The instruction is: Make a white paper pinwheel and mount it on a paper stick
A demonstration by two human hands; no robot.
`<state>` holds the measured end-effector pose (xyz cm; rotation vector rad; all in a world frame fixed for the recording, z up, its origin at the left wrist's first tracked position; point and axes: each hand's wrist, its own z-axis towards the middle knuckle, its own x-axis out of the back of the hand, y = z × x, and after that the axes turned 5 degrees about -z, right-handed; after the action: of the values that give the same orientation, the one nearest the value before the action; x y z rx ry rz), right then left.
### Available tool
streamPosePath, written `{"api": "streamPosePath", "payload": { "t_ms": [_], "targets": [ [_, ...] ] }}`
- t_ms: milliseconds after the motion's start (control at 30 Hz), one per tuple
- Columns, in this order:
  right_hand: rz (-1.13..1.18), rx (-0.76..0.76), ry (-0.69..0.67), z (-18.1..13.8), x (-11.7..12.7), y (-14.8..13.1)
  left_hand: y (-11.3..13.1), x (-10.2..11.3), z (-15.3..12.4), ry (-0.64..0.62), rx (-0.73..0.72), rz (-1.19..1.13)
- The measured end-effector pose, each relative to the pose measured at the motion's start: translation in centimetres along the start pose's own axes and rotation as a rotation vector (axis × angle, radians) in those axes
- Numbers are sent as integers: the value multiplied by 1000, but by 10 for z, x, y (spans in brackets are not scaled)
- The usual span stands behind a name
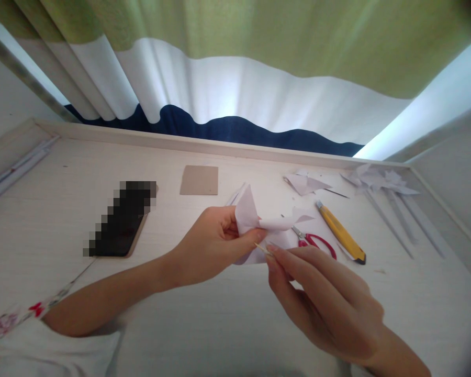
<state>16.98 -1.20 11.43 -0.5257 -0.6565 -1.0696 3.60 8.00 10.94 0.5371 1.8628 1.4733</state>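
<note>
A white paper pinwheel (246,209) with curled blades is held above the table by my left hand (215,243), whose thumb presses on its near side. My right hand (322,298) pinches a thin wooden toothpick (262,248) between thumb and forefinger. The toothpick's pale tip lies by my left thumb, close to the paper; whether it pierces the sheet I cannot tell. Just behind the paper lie scissors (322,245) with red handles, partly covered by it. A yellow utility knife (341,233) rests to their right.
A phone (129,230) on a strap lies at the left, near a square of brown cardboard (199,180). Folded paper (306,183) and several paper pinwheels on sticks (392,183) lie at the back right. A raised rim (220,149) edges the table before the curtain.
</note>
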Motion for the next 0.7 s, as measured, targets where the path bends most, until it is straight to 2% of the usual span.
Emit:
{"api": "streamPosePath", "payload": {
  "t_ms": [267,433,500,567,700],
  "targets": [
    [15,33,-17,-3,0,2,0,-1,-2,14,-8,37],
    [86,-47,-32,-10,5,6,-1,3,5,85,-6,172],
    [114,-144,-43,-20,8,14,-1,7,8,148,-11,223],
    [143,-309,-63,-33,8,28,0,11,10,200,-23,276],
    [192,-759,-423,-65,-5,65,5,16,11,251,-61,355]
  ]
}}
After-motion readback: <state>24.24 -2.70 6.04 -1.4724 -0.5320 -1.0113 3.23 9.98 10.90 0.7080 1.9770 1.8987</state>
